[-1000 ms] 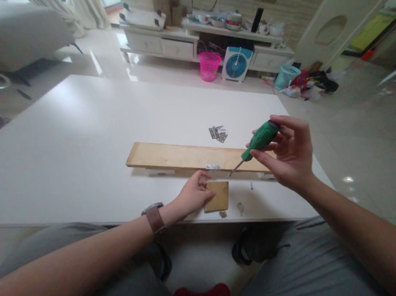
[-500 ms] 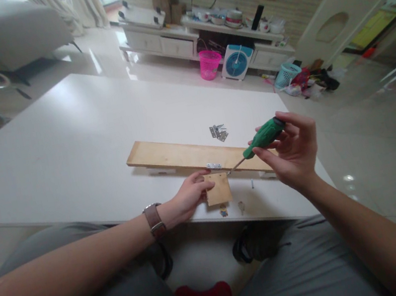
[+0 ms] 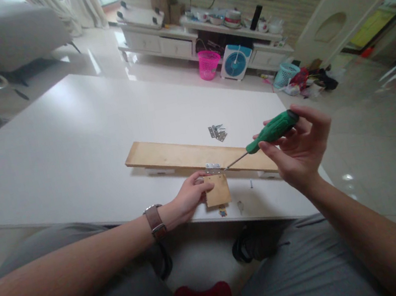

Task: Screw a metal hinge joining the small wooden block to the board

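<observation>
**Hinge on the plank, small board held beside it**

A metal hinge (image 3: pixel 212 166) sits at the near edge of a long, pale wooden plank (image 3: pixel 172 156), apparently fastened there. The fingers of the left hand (image 3: pixel 189 195) pinch a squarish wooden board (image 3: pixel 218 193) just below the hinge; no screws show in its dark holes, so nothing appears to fasten it. The fingers of the right hand (image 3: pixel 302 157) grip a green-handled screwdriver (image 3: pixel 271 131), its thin shaft reaching toward the hinge; contact cannot be told. Perforated hinge plates (image 3: pixel 217 134) lie beyond the plank, a slim loose screw (image 3: pixel 251 183) on the smooth white worktop (image 3: pixel 66 140).
</observation>
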A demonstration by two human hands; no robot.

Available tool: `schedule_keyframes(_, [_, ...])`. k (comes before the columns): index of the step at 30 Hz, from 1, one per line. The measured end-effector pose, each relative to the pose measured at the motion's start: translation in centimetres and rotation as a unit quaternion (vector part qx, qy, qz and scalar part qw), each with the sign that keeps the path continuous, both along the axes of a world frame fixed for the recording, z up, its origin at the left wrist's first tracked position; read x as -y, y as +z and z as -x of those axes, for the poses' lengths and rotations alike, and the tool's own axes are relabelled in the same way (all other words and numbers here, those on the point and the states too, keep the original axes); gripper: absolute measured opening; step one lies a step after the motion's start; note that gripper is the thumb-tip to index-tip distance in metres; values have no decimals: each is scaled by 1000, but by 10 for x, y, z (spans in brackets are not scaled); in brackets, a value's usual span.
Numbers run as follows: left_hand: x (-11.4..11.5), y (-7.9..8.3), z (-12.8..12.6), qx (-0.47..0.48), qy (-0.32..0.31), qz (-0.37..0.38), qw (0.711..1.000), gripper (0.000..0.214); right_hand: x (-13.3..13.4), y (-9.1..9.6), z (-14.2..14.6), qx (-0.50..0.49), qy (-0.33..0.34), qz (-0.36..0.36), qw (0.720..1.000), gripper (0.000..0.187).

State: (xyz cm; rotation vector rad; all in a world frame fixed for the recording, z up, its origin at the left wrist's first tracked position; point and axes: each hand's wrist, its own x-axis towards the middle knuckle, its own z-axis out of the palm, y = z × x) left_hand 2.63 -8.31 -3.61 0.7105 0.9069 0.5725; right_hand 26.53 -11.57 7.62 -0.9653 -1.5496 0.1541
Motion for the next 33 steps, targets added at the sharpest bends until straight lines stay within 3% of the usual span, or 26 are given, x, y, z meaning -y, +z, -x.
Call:
schedule_keyframes(12, [-2,2,0,41,70,24,996,29,-3,-3,-1,-11,10,-6,1000,82])
schedule_keyframes(33, [-2,-2,-2,23,29,-5,999,28,-2,-3,-2,-10,-2,-9,1000,84])
